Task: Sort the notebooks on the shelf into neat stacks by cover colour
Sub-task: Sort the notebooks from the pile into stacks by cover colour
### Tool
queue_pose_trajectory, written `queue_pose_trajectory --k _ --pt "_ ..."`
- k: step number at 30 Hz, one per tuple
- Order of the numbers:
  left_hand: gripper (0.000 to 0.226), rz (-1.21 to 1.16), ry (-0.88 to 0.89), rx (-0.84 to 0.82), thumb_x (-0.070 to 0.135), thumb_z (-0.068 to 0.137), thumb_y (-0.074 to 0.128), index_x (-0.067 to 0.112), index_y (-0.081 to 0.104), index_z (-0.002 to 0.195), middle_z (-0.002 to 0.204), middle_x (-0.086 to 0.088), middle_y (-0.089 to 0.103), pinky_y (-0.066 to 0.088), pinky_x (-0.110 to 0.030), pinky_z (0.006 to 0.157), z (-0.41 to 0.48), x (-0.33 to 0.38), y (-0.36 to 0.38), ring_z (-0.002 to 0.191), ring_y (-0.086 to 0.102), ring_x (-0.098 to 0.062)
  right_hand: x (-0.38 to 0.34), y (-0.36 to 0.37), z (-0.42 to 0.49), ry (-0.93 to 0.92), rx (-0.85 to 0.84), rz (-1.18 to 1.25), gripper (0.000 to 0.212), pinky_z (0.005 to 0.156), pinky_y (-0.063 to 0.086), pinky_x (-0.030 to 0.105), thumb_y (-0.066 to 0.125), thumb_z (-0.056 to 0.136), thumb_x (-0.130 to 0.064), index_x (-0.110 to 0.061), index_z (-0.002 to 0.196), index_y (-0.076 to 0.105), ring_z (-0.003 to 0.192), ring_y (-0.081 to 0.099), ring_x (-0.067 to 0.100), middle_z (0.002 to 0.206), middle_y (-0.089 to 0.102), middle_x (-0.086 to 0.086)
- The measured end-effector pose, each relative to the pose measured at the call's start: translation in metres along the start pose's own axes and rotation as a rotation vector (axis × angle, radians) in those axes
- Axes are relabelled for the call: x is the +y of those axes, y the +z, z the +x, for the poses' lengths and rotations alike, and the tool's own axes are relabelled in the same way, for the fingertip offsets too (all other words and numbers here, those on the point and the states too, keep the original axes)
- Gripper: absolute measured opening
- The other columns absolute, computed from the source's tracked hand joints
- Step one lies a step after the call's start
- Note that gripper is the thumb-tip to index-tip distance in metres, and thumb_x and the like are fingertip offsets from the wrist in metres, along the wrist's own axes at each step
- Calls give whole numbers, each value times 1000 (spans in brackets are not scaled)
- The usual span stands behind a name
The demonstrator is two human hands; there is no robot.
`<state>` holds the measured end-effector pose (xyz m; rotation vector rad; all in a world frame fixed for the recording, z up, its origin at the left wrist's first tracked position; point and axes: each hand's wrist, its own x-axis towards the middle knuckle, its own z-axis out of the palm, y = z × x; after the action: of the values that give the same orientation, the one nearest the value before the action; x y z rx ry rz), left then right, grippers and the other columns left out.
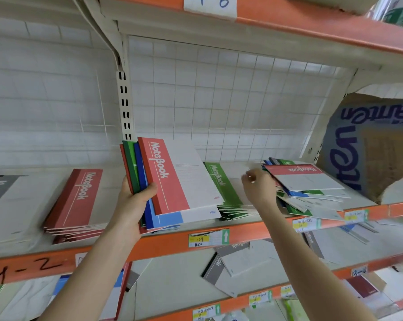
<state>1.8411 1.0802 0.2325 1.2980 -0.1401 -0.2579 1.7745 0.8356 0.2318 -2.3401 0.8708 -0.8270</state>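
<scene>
Both forearms reach up from the lower edge of the view to the shelf (242, 235). The left hand (132, 200) has its grip closed round the spine end of a mixed bundle of notebooks (172, 177): red, green and blue covers fanned and tilted, the lower edges resting at the shelf's front beside the red stack (77, 200). The right hand (260, 188) is at the left edge of the unsorted pile (307, 181). Its grip is loose, with the fingers lightly curled and nothing seen in them.

The bundle looks like the main risk. It is held at one end only, and the covers are already sliding apart, so a slackened thumb could let the blue and red books slip off the front edge onto the lower shelves. The unsorted pile overhangs the front rim and leans. Pulling one book from its side could drag the loose ones beneath over the edge, or push them onto the green stack (223, 184) and muddle it. The green stack's lower edges are also splayed, so a knock from the wrist could scatter it.
</scene>
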Motion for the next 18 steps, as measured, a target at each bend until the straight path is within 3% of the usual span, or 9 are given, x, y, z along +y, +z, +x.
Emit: queue_pose_trajectory --k 1,2,5,8,14,16,18 --pt "36 2 2 -12 17 92 58 30 47 123 103 3 66 52 -34 66 -1 0 1 89 64 -18 -12 0 -5 -5 -61 138 26 59 37 25 49 94 -16 -6 72 58 66 49 21 73 55 16" --pt "35 7 2 -23 17 91 58 31 47 122 102 3 65 51 -33 65 -2 0 3 88 64 -18 -23 -1 -9 9 -154 247 31 55 30 25 48 94 -19 -6 66 50 60 40 18 67 47 15" --pt "33 16 -1 -45 20 92 56 34 46 121 100 4 65 50 -32 62 -7 1 5 85 64 -17 -52 0 -23 93 -449 311 32 56 35 25 55 91 -33 -5 75 59 61 45 18 68 48 7" --pt "31 10 -12 -27 23 94 53 34 46 122 102 2 66 52 -34 65 -10 2 2 86 64 -18 -63 7 -30 68 -406 281 23 63 49 32 67 83 -26 -9 80 52 66 52 20 69 52 3" --pt "24 29 -17 105 19 95 54 28 49 116 93 7 64 49 -25 51 -17 10 -29 77 61 -10 -74 22 -37 97 -356 370 18 67 46 32 62 82 -9 -12 74 47 77 54 23 78 55 3" --pt "19 32 -61 160 21 93 56 23 52 112 93 2 65 47 -27 54 -18 13 -47 75 62 -15 -82 25 -41 88 -356 399 12 68 46 32 59 84 -5 -12 84 50 82 56 24 84 56 2" --pt "19 10 -120 213 24 92 57 18 54 110 87 -3 64 44 -29 56 -19 18 -68 73 61 -21 -88 31 -42 56 -379 397 14 61 42 23 57 85 -3 -10 97 56 82 55 21 90 59 1"
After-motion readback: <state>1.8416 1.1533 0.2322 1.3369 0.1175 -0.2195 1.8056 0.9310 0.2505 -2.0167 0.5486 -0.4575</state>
